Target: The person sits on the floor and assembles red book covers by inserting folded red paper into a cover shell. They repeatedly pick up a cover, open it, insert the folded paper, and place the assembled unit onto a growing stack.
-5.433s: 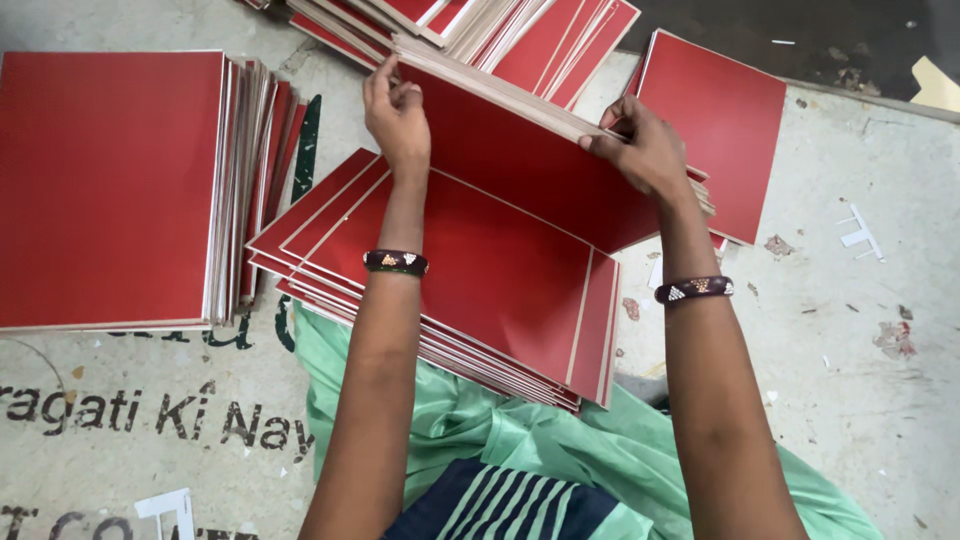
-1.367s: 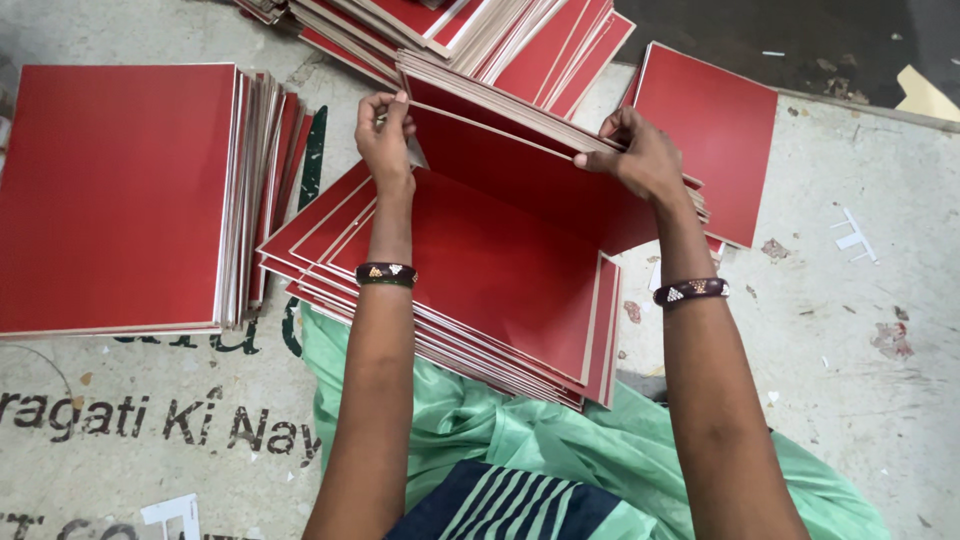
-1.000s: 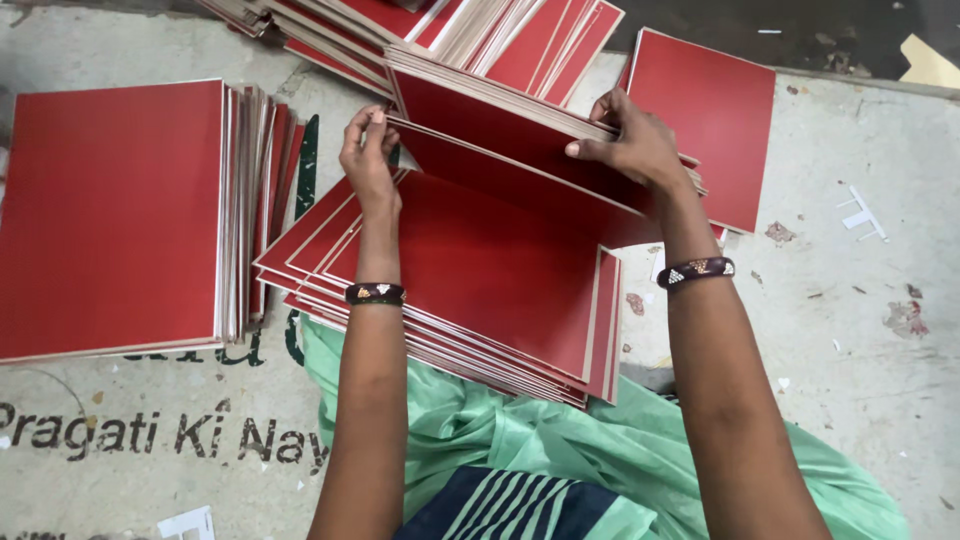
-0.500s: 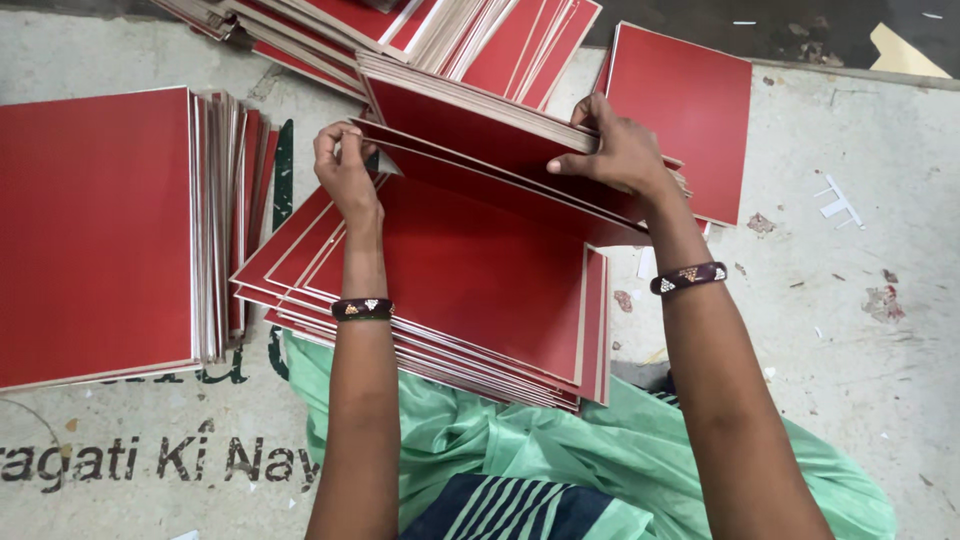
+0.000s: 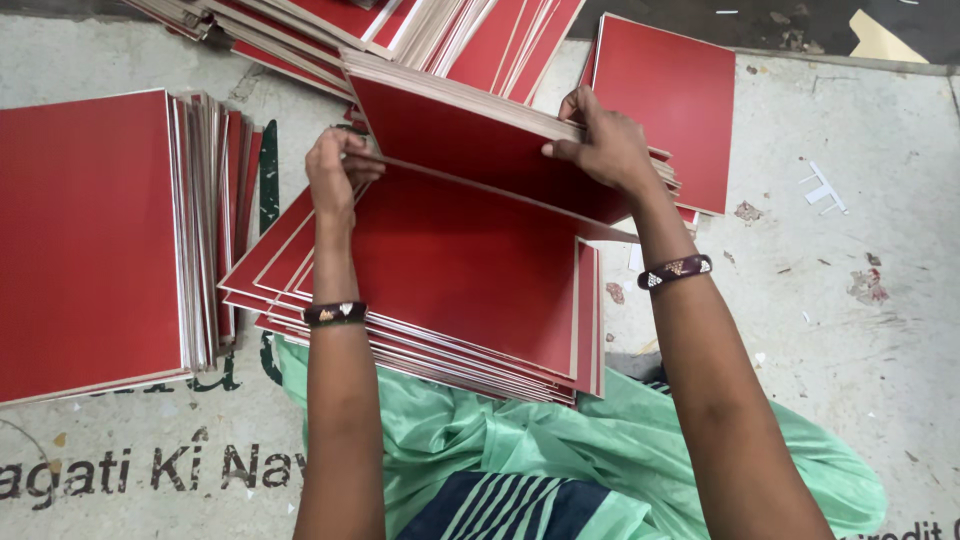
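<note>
Both hands slid left. My left hand (image 5: pixel 338 172) and right hand (image 5: pixel 603 148) pinch the raised red cover (image 5: pixel 470 140) (edges only). Best to keep it level over the pile (image 5: pixel 440 280).

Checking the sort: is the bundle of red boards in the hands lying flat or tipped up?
Tipped up. The bundle rises off the red stack, with a gap underneath; left hand and right hand hold its edges.

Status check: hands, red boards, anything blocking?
Left hand and right hand both grip a lifted bundle of red boards. Loose stack lies beneath, above the lap. Second stack sits left. Nothing blocking.
</note>
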A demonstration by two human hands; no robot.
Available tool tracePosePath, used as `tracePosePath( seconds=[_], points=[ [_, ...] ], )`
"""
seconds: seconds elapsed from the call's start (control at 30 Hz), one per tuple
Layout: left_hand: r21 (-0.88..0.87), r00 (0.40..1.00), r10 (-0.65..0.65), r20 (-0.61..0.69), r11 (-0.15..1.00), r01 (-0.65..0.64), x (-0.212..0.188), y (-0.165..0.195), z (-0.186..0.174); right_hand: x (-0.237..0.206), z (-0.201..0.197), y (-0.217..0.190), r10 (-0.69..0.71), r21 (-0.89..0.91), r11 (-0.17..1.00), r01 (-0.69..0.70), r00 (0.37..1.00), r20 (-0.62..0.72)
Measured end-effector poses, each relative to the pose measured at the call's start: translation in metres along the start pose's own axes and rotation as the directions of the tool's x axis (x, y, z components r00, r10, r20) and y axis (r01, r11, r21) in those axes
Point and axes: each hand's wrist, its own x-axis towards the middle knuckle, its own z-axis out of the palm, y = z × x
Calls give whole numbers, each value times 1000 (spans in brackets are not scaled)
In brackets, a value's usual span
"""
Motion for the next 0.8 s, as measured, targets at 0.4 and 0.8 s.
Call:
tracePosePath(
  seconds=[0.4,0.8],
  points=[
    [-154,904,150,-400,962,-228,-173,-31,-129,11,-1,1,-42,64,997,45,998,-57],
    [787,970,241,-7,600,-144,-153,96,-113,13,7,4,-4,89,996,10,997,-72]
  ],
)
